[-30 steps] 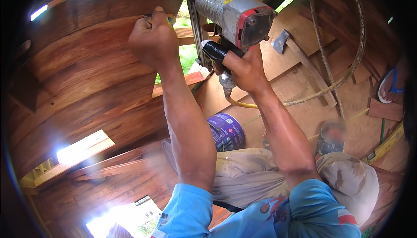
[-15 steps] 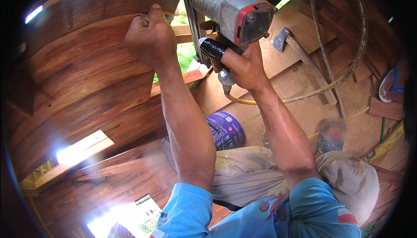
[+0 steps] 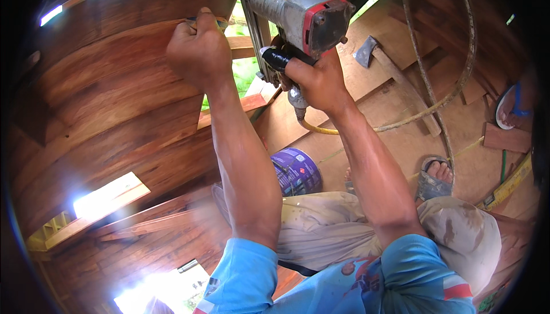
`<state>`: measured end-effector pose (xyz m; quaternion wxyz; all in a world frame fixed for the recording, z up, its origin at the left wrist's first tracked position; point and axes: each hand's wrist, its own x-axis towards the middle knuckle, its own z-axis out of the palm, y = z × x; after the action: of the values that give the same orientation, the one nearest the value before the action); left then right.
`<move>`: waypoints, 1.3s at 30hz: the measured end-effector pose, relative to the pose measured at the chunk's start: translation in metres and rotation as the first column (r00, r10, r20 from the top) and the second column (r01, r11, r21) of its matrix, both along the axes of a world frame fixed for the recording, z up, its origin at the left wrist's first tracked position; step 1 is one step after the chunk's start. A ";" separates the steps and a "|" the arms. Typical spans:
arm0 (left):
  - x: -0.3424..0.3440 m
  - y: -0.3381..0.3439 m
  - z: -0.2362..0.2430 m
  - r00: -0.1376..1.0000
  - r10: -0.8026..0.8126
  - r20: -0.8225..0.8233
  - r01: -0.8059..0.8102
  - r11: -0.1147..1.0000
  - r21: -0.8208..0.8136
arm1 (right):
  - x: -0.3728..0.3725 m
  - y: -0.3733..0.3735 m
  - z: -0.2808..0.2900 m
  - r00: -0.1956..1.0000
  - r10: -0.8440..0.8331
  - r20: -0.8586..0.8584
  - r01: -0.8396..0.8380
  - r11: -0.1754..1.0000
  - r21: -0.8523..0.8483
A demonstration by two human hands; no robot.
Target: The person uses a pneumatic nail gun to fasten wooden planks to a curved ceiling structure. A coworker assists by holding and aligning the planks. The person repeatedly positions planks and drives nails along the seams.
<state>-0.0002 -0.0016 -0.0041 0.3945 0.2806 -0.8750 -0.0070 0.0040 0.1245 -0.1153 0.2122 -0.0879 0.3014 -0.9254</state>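
Head view, nail gun (image 3: 301, 13) gripped in right hand (image 3: 318, 79), left hand (image 3: 195, 50) just beside

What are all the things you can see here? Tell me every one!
nail gun: 1, grey with red end, top centre, in right hand
hose: 1, yellowish, looping over the floor at right
wooden wall planks: many, reddish brown, left
bucket: 1, purple, centre floor
hatchet: 1, grey head, wooden handle, upper right floor
sandal: 1, grey, on the foot at right
left hand: 1, fist against the planks
right hand: 1, around the gun's grip
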 end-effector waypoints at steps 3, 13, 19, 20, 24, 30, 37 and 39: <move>-0.002 -0.003 0.003 0.997 0.020 0.070 -0.021 1.000 0.017 | -0.005 0.011 -0.001 0.976 0.207 0.065 -0.202 0.976 -0.077; -0.005 0.005 -0.011 0.984 0.104 0.148 -0.110 0.993 0.034 | 0.019 0.029 -0.019 0.970 0.171 0.173 -0.145 0.978 -0.150; -0.003 0.005 -0.017 0.999 -0.015 0.041 0.009 0.991 0.131 | 0.016 0.031 -0.028 0.967 0.144 0.210 -0.125 0.987 -0.103; -0.003 0.003 -0.015 0.998 -0.012 0.065 0.005 0.995 0.100 | 0.016 0.032 -0.028 0.970 0.139 0.200 -0.120 0.987 -0.105; -0.001 -0.009 -0.008 0.990 0.013 0.141 -0.046 0.970 0.237 | 0.020 0.036 -0.031 0.963 0.159 0.216 -0.131 0.981 -0.140; -0.005 -0.003 -0.027 0.999 -0.023 0.050 0.016 0.992 0.127 | 0.020 0.032 -0.038 0.968 0.175 0.177 -0.152 0.978 -0.140; -0.001 -0.006 -0.016 0.989 -0.029 0.145 0.003 0.985 0.174 | 0.029 0.026 -0.034 0.946 0.190 0.262 -0.130 0.965 -0.228; 0.001 -0.006 -0.010 0.989 -0.058 0.136 0.029 0.978 0.206 | 0.029 0.027 -0.034 0.941 0.180 0.285 -0.140 0.978 -0.156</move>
<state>0.0007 -0.0074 -0.0141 0.3008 0.2998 -0.9013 -0.0852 0.0326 0.1512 -0.1490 0.3235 0.0140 0.1953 -0.9257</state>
